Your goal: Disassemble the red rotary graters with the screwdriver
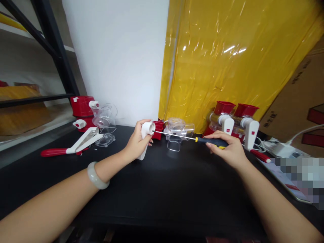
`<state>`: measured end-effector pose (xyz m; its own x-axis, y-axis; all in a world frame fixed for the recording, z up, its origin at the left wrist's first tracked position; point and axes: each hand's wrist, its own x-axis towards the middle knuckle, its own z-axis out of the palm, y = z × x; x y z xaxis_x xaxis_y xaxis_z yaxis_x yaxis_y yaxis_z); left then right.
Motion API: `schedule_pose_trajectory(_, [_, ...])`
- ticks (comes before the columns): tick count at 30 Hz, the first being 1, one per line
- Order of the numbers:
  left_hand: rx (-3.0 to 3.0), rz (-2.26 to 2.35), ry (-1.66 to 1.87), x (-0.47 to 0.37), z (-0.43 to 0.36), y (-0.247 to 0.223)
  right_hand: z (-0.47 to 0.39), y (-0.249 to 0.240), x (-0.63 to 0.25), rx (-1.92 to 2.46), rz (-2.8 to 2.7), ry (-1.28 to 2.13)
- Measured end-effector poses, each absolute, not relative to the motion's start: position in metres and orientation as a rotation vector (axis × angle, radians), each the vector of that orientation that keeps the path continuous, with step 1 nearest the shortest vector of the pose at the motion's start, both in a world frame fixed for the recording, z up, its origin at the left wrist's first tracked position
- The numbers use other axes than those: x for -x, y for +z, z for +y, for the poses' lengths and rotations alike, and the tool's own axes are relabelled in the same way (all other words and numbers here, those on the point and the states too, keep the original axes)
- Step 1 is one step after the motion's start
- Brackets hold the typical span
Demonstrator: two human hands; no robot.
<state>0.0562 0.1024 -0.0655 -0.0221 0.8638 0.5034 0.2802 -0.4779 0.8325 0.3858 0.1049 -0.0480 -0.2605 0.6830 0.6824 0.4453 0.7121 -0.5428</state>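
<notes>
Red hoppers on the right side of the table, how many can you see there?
2: the left hopper and the right hopper, side by side, both farther back than the right hand. Others could be hidden behind them.

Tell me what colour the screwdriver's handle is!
The handle is blackish with yellow; the head view shows it best.

White glare streaks the yellow sheeting (215, 77); wide-angle edges bow and soften, a right-hand patch pixelated
</notes>
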Motion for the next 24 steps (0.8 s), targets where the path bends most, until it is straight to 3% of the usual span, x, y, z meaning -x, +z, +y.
schedule_pose_trajectory(24, [-1.898, 1.316, 1.467, -0.0503, 0.1065, -0.0717, 0.1109, -0.0533, -0.3868, 0.739, -1.969, 0.234])
